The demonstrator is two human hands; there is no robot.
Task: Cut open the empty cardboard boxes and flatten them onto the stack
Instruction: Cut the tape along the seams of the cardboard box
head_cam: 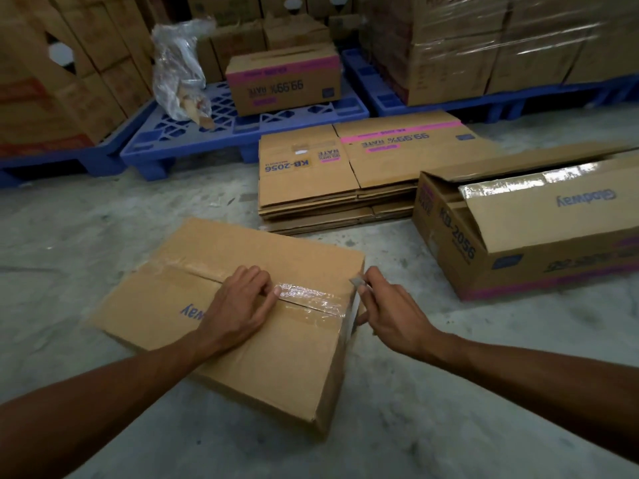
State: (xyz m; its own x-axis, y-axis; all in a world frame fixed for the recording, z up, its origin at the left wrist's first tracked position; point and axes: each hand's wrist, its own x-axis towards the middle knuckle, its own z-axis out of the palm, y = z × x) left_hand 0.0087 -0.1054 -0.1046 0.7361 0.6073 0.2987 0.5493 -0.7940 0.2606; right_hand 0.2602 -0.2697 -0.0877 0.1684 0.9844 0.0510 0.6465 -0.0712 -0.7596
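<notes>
A taped cardboard box [193, 278] lies on the concrete floor in front of me, its seam covered with clear tape [311, 297]. My left hand [238, 305] presses flat on the box top beside the seam. My right hand [390, 312] is closed on a small cutter [358, 283], whose blade tip sits at the box's right edge where the tape wraps over. Behind the box lies a stack of flattened boxes [345, 174]. An opened box [518, 229] with its flaps up rests on its side to the right.
Blue plastic pallets [193, 133] line the back; one holds a pink-striped box [283, 81] and a clear plastic bag [176, 67]. Shrink-wrapped cartons [484, 46] tower at the back right and stacked cartons [52, 81] at the left. Bare floor lies around me.
</notes>
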